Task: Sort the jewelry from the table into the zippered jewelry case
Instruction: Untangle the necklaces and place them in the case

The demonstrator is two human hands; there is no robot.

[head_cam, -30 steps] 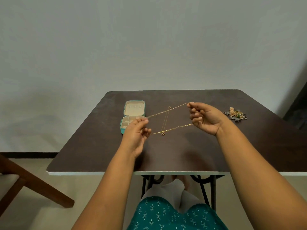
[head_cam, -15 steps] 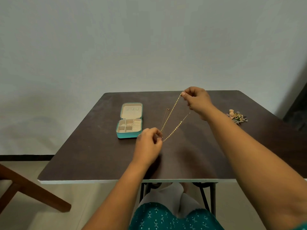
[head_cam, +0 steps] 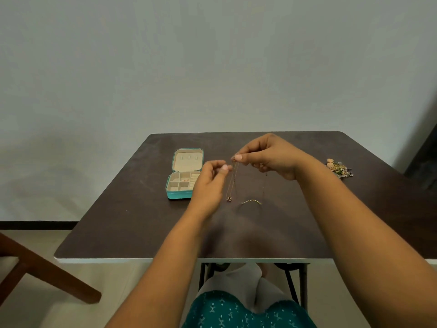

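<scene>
Right hand pinches 2 chains right of case; left hand loose, empty. Pile remains unsorted.

Left hand motion-blurred, grip unclear; jewelry pile too small to sort out; worktop right edge cropped.

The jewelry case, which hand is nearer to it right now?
Left. The left hand sits just right of the jewelry case, overlapping its edge in view. The right hand is farther right, pinching the necklace chains.
</scene>
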